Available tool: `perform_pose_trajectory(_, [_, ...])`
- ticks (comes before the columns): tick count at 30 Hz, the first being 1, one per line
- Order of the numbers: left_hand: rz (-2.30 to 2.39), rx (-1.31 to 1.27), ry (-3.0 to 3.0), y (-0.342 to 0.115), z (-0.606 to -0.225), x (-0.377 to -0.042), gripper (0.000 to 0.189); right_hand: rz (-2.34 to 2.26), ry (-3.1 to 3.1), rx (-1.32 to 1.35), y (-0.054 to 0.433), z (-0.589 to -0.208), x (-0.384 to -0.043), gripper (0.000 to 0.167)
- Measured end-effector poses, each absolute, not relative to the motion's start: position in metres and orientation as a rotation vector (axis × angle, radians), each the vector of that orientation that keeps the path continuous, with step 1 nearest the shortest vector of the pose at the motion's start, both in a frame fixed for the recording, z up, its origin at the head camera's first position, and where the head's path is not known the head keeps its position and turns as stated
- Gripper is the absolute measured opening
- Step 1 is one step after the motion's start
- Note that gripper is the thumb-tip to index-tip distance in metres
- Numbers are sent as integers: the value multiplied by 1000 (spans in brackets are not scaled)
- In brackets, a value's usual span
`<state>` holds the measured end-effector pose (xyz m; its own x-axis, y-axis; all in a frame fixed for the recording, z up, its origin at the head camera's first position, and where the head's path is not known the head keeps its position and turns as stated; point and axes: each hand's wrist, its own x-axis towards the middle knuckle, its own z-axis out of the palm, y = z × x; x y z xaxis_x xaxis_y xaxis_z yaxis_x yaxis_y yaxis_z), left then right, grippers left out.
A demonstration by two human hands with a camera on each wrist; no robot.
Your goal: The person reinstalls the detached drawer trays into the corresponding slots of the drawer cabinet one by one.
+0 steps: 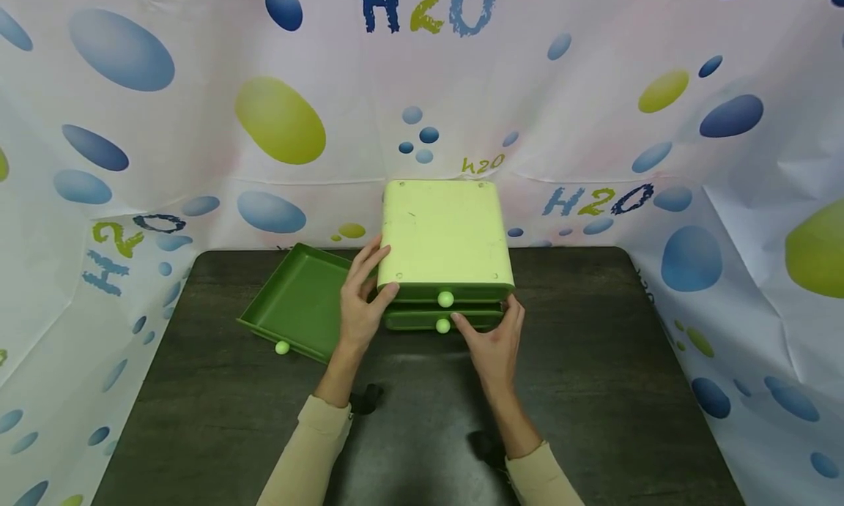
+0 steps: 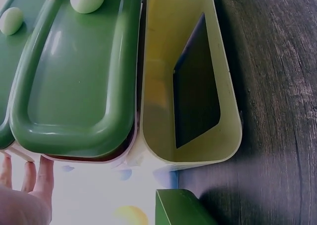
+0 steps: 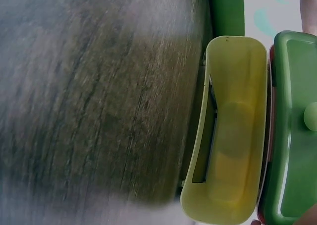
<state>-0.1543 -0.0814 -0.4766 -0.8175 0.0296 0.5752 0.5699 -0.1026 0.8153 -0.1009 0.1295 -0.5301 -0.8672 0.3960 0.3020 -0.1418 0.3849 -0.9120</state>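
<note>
Your drawer unit (image 1: 445,231) has the table (image 1: 593,359) beneath it and the sheet (image 1: 369,140) behind it. On the table, to the unit's left, lies the loose drawer (image 1: 300,301). In the unit, the upper drawer (image 1: 415,294) sits over the lower drawer (image 1: 412,321), the bottom bay (image 2: 161,96) beneath.

Soft light puts a dull sheen on the tabletop (image 1: 422,425); wrist views look hazy.

Box (image 1: 445,231) is looking like hard plastic, its smooth top showing small scuffs. Drawer fronts (image 2: 74,86) are looking like glossy plastic, rounded rims catching light. Knobs (image 1: 445,299) are looking smooth. Loose drawer (image 1: 297,301) is appearing plastic, smooth. Table (image 1: 593,389) is showing wood grain, shining faintly. Sleeves (image 1: 306,447) are looking like matt cloth. Wall sheet (image 1: 461,88) is creasing.
</note>
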Motion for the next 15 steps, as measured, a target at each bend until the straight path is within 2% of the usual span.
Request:
perform_pose_trajectory(7, [-1979,-619,-1782,-86,-491,-157,61,1475,-2143,-265,124,-532,-106,87])
perform_pose_trajectory(15, [-1972,-625,-1769,-89,-488,-153,50,1440,-2153,-311,122,-532,-107,88])
